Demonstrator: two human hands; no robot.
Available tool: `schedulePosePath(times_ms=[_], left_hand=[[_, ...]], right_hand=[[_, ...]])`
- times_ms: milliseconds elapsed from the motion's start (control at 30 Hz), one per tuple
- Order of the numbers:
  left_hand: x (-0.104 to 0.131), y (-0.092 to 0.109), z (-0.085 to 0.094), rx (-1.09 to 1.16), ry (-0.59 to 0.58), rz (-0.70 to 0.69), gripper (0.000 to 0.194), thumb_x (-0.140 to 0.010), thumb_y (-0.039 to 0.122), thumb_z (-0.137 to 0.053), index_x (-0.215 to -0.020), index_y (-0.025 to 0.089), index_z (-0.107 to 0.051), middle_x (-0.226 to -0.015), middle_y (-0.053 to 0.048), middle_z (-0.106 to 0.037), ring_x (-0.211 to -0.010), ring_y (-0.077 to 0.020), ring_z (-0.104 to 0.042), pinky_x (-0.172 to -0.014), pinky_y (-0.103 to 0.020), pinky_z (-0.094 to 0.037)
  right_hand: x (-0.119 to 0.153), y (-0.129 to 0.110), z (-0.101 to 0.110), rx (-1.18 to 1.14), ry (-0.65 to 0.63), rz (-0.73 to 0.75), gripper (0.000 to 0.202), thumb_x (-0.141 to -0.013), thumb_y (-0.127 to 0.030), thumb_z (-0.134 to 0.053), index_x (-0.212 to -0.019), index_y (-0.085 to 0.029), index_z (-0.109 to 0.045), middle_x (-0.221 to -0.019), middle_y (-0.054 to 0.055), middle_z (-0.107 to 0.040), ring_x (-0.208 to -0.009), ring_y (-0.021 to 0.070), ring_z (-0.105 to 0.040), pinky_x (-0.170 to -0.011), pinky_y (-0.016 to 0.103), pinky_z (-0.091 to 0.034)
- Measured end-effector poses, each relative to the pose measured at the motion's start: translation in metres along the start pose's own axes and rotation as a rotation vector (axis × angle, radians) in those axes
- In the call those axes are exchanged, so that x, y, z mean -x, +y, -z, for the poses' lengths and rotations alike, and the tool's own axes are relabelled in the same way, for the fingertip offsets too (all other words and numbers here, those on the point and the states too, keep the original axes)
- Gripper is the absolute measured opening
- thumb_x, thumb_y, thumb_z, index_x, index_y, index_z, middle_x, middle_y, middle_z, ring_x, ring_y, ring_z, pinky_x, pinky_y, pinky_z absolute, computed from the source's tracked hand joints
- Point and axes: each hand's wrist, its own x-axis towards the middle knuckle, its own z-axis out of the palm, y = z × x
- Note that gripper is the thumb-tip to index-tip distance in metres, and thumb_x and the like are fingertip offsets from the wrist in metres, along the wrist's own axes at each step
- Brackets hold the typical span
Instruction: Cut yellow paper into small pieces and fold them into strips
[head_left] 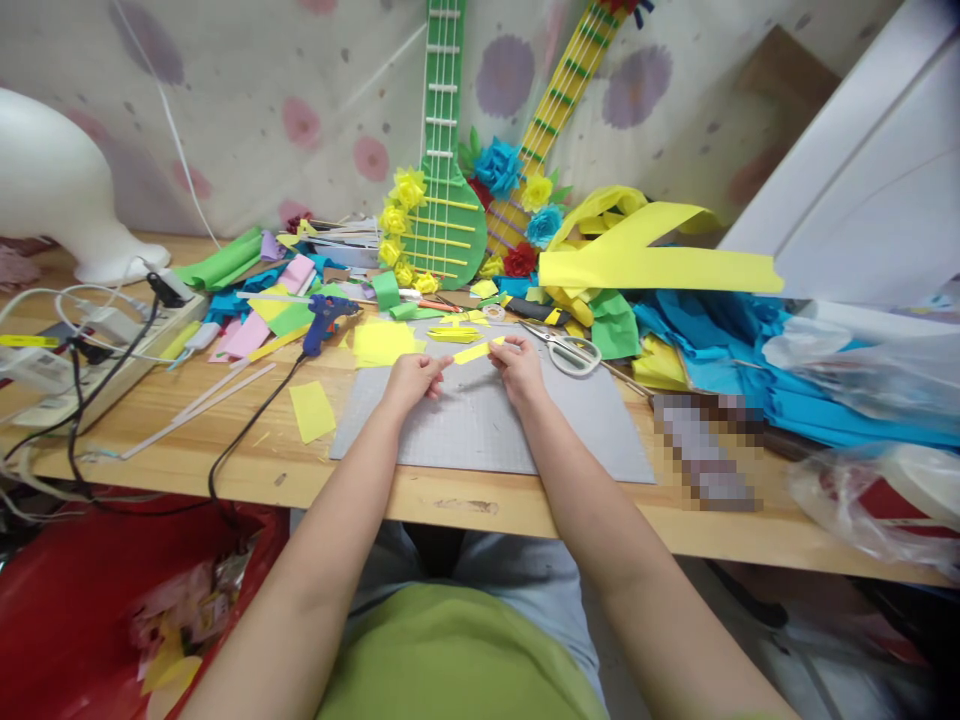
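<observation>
A narrow yellow paper strip (474, 352) spans the gap between my two hands, above a grey cutting board (480, 425). My left hand (415, 382) pinches its left end, and my right hand (517, 368) pinches the right end. Just behind the strip lies a small stack of cut yellow paper pieces (456, 334). Scissors with pale handles (574, 354) rest beside my right hand, blades pointing left. Yellow paper sheets (386, 343) lie beyond my left hand, and a single yellow piece (313, 411) is farther left on the table.
A blue glue gun (328, 322) with a black cord lies left, near a power strip (112, 350). Behind stand a green paper instrument (450, 225) and a yellow one (555, 110). Blue crepe paper (720, 350) is heaped right. A red bag (67, 590) hangs below the table's left edge.
</observation>
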Motion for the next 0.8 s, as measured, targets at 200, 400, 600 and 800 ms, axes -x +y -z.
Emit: schedulePosePath(times_ms=[200, 400, 600, 800], left_hand=[[0.002, 0.002, -0.012, 0.202, -0.007, -0.121, 0.043, -0.056, 0.048, -0.071, -0.079, 0.013, -0.062, -0.075, -0.005, -0.068, -0.063, -0.0142, -0.064, -0.048, -0.021, -0.048], [0.005, 0.003, -0.023, 0.286, -0.141, -0.036, 0.038, -0.051, 0.039, -0.077, -0.071, 0.01, -0.063, -0.068, -0.005, -0.068, -0.059, -0.013, -0.063, -0.059, -0.026, -0.052], [0.01, 0.007, -0.023, 0.309, -0.132, 0.031, 0.027, -0.058, 0.03, -0.076, -0.066, 0.01, -0.061, -0.063, -0.005, -0.067, -0.055, -0.012, -0.063, -0.054, -0.023, -0.05], [0.01, 0.008, -0.023, 0.302, -0.166, 0.07, 0.018, -0.064, 0.024, -0.072, -0.066, 0.009, -0.061, -0.068, -0.009, -0.068, -0.058, -0.0136, -0.064, -0.055, -0.023, -0.051]], right_hand=[[0.007, 0.004, -0.009, 0.08, -0.089, 0.036, 0.048, -0.049, -0.031, -0.074, -0.082, -0.021, -0.04, -0.053, -0.009, -0.055, -0.053, 0.0088, -0.055, -0.057, 0.021, -0.042], [0.014, 0.008, -0.018, 0.045, -0.188, 0.005, 0.057, -0.05, -0.035, -0.074, -0.092, -0.022, -0.038, -0.063, -0.008, -0.059, -0.057, 0.0094, -0.057, -0.057, 0.023, -0.044], [0.016, 0.007, -0.018, 0.118, -0.22, 0.012, 0.058, -0.047, -0.032, -0.076, -0.093, -0.022, -0.041, -0.059, -0.009, -0.057, -0.052, 0.0089, -0.054, -0.056, 0.023, -0.044], [0.009, 0.005, -0.013, 0.156, -0.101, 0.045, 0.047, -0.053, -0.037, -0.072, -0.087, -0.02, -0.043, -0.06, -0.004, -0.062, -0.058, 0.0119, -0.059, -0.059, 0.025, -0.047]])
